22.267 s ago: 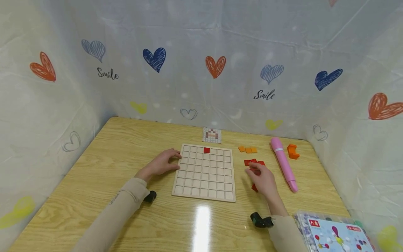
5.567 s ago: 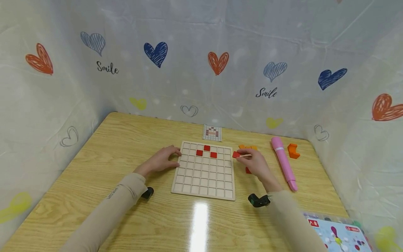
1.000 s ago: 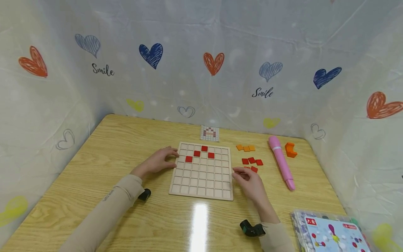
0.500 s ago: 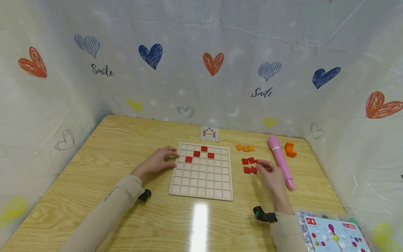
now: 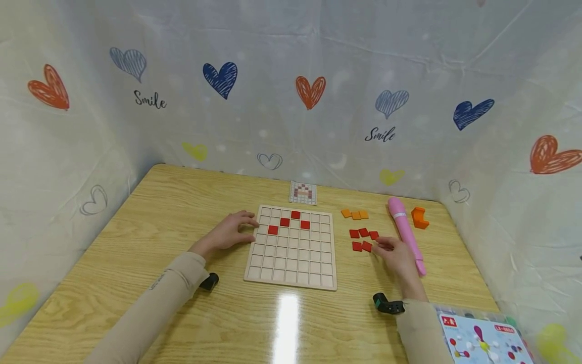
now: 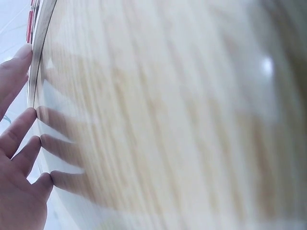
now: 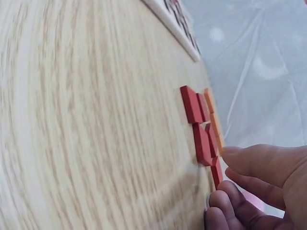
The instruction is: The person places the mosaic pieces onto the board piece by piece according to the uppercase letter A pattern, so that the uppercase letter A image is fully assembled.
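My left hand [image 5: 232, 232] rests at the left edge of a pale wooden grid board [image 5: 291, 282], fingers spread and fingertips right at its side. Several red square tiles [image 5: 284, 222] sit in cells of the board's upper rows. To the right of the board, more loose red tiles [image 5: 356, 246] lie on the table. Beside them is my right hand [image 5: 396, 255], its fingertips close to the rightmost red tile [image 5: 374, 235], which lies flat. In the right wrist view, the thumb [image 7: 259, 160] and fingers stand apart near those tiles, holding nothing.
Three orange tiles [image 5: 356, 215] lie behind the red ones. A small printed grid card [image 5: 303, 193] is behind the board. Further right are a pink pen-shaped tool [image 5: 406, 230] and an orange bracket [image 5: 420, 218]. A clear-sided box [image 5: 486, 333] stands at the front right corner.
Over the last second my right hand moved from the board's right edge to the loose red tiles, touched the rightmost one, then drew slightly back. Earlier, red tiles were added to the board.
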A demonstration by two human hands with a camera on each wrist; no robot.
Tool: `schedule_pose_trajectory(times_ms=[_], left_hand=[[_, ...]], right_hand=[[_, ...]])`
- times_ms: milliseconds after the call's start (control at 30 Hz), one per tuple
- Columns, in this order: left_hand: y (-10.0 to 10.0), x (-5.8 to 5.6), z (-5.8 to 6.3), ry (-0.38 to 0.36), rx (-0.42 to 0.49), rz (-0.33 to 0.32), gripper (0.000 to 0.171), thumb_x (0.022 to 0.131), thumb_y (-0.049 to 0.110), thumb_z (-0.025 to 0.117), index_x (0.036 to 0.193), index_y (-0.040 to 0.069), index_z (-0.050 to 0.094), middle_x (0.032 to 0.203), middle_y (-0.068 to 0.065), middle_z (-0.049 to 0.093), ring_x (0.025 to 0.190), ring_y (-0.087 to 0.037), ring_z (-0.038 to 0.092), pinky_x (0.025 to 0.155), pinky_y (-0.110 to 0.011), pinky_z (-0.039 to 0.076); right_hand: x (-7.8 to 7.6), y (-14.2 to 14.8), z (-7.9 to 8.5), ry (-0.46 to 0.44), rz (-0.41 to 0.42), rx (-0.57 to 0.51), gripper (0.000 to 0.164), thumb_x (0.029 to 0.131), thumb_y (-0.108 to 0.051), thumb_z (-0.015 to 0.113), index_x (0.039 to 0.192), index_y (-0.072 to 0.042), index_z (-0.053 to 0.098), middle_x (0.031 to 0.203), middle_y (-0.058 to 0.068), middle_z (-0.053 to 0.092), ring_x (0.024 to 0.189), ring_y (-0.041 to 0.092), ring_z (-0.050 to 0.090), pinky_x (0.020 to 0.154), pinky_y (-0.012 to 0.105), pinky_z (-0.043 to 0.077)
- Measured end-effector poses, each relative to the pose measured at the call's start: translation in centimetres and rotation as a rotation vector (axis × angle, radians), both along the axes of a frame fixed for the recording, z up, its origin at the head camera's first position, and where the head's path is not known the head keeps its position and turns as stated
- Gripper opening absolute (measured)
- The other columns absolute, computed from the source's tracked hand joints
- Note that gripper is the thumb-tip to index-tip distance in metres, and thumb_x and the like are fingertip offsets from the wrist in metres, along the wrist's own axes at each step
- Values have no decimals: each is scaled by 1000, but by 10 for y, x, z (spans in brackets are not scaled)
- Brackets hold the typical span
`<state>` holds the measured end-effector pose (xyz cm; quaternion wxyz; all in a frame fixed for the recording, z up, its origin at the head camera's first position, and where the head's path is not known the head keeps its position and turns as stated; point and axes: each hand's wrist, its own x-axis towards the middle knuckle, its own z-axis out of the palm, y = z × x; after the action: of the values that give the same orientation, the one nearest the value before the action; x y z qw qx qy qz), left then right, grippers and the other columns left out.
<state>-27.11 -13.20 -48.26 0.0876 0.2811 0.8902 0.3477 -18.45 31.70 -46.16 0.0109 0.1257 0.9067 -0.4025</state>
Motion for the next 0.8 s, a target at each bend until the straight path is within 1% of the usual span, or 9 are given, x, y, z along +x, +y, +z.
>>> schedule_pose_trajectory(times_ms=[133, 333, 600, 800], left_hand=[[0, -1, -1, -2, -12, 6, 37, 90, 19, 72, 124, 4, 66, 147, -23, 42, 143, -43, 23, 117, -61, 10], [-1, -1, -1, -7, -3, 7, 38, 90, 19, 72, 124, 4, 66, 147, -22, 42, 144, -43, 22, 117, -60, 10], [-1, 0, 0, -2, -4, 4, 38, 90, 19, 72, 124, 3, 65, 147, -23, 42, 144, -43, 22, 117, -60, 9], [-1, 1, 1, -7, -4, -1, 38, 90, 18, 72, 125, 3, 65, 148, -23, 41, 144, -43, 22, 117, -60, 11]], right_hand=[[-1, 1, -2, -5, 33, 27, 38, 93, -16, 67, 124, 4, 62, 115, 20, 64, 104, 31, 58, 87, 35, 46], [-4, 2, -5, -8, 75, 90, 33, 92, -16, 68, 118, 4, 65, 107, 17, 66, 94, 27, 59, 76, 30, 47], [-6, 3, -8, -14, 88, 108, 29, 91, -15, 69, 114, 3, 67, 101, 15, 67, 88, 25, 58, 70, 29, 45], [-3, 2, -7, -21, 92, 146, 29, 92, -17, 68, 114, 2, 66, 101, 14, 66, 87, 25, 57, 71, 29, 46]])
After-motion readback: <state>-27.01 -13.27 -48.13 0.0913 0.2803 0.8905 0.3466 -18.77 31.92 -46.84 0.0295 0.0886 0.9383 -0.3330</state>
